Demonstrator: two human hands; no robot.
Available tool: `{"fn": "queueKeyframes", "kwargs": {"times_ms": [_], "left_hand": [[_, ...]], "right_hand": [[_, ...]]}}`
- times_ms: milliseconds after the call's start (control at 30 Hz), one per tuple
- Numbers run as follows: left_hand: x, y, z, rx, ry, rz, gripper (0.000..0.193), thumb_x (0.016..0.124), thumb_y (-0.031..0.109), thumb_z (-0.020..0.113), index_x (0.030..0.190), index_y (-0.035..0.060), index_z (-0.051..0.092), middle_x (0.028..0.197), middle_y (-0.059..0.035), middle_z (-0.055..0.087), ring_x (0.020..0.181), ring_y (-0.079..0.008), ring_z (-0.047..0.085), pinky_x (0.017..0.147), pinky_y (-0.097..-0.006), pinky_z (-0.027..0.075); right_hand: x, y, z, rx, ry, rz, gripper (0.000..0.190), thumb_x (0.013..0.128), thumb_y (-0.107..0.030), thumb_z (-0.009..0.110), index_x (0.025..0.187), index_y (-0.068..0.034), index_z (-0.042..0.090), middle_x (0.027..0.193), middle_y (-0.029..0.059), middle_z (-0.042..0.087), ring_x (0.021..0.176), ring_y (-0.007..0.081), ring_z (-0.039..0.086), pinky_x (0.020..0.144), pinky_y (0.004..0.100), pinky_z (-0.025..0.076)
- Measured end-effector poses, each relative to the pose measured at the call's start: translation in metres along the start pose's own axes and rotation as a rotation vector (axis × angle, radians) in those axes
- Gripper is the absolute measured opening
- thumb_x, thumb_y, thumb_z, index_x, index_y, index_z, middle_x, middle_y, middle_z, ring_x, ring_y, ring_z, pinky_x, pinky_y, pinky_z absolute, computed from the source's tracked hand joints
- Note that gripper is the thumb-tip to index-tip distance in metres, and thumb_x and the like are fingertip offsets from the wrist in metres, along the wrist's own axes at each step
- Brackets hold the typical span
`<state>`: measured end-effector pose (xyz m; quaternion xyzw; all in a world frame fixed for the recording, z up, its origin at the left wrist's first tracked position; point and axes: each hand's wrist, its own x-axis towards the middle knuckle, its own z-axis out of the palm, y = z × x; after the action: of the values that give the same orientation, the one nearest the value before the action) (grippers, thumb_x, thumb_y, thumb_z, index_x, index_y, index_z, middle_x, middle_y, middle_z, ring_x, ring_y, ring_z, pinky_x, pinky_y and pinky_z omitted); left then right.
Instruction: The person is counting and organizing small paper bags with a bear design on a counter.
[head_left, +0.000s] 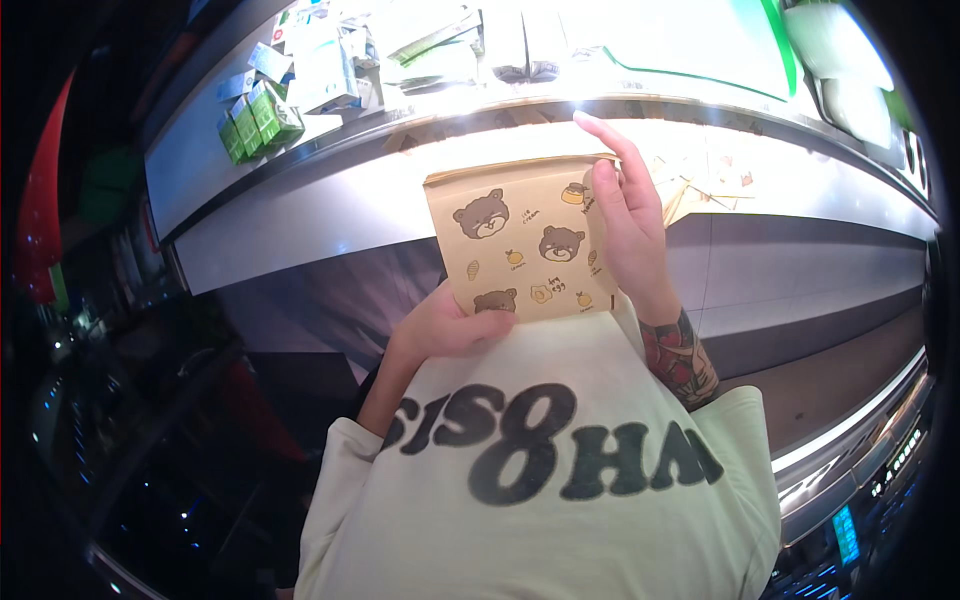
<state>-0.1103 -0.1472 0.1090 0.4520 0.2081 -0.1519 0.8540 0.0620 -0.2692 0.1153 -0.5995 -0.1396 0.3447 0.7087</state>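
A stack of kraft paper bags or sheets (525, 247), printed with brown bear faces and small food drawings, is held up in front of my chest. My left hand (446, 322) grips its lower left corner, the thumb lying across the front. Along the right edge rests my right hand (634, 217). Its thumb is at the upper right corner and its index finger points up past the top edge. The fingers behind the paper are hidden. Several layers show at the stack's top edge.
A brightly lit white counter (337, 202) runs across in front of me. More printed kraft paper (705, 187) lies on it at the right. Green-and-white cartons (259, 124) and other boxes (322, 67) crowd the raised shelf at the back left. White rounded containers (847, 82) stand far right.
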Motion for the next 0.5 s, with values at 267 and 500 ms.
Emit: {"fn": "queueKeyframes", "kwargs": {"times_ms": [267,500], "left_hand": [[0.004,-0.003,0.001,-0.108,0.077,-0.102,0.024,0.090,0.006,0.052,0.113,0.0018,0.049,0.078,0.0010,0.052,0.058,-0.0043,0.041,0.048,-0.0192,0.033],[-0.010,-0.029,-0.024,-0.196,0.458,0.187,0.015,0.092,0.008,0.050,0.106,0.0030,0.050,0.077,0.0000,0.052,0.053,-0.0044,0.037,0.045,-0.0198,0.031]], "right_hand": [[-0.001,0.011,0.003,0.046,0.039,-0.077,0.031,0.097,-0.015,0.039,0.125,-0.003,0.042,0.073,-0.0041,0.052,0.065,0.0001,0.043,0.061,0.0159,0.036],[0.039,0.103,-0.046,-0.232,-0.033,0.116,0.025,0.091,-0.018,0.051,0.107,0.001,0.053,0.076,0.0029,0.057,0.066,0.0075,0.054,0.066,0.0211,0.044]]}}
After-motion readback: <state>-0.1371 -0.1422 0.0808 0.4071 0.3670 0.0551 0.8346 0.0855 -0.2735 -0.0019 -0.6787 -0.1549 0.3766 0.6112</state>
